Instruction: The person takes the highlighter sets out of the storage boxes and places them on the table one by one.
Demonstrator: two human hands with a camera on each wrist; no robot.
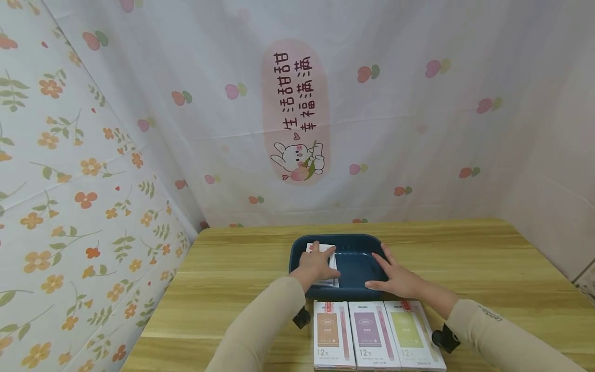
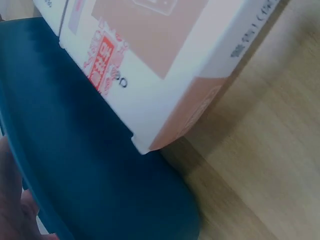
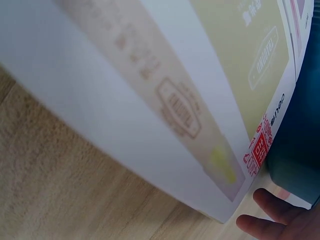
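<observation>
A dark blue tray [image 1: 358, 269] stands near the middle of the wooden table. In its left part lies a white box [image 1: 331, 282] with red print at one corner, partly covered by my left hand [image 1: 317, 264], whose fingers spread over it. My right hand [image 1: 401, 283] is at the tray's right side, fingers apart and holding nothing, with fingertips over the rim. In the left wrist view only a few left fingers [image 2: 11, 195] show beside the tray. The right wrist view catches some right fingers [image 3: 275, 215] close to the tray's edge.
Three white boxes lie side by side before the tray: one with an orange panel [image 1: 328, 330], one purple [image 1: 367, 329], one yellow-green [image 1: 409, 329]. Several carry red stickers. Bare wooden tabletop [image 1: 237, 268] extends on both sides. A patterned curtain [image 1: 395, 129] hangs behind.
</observation>
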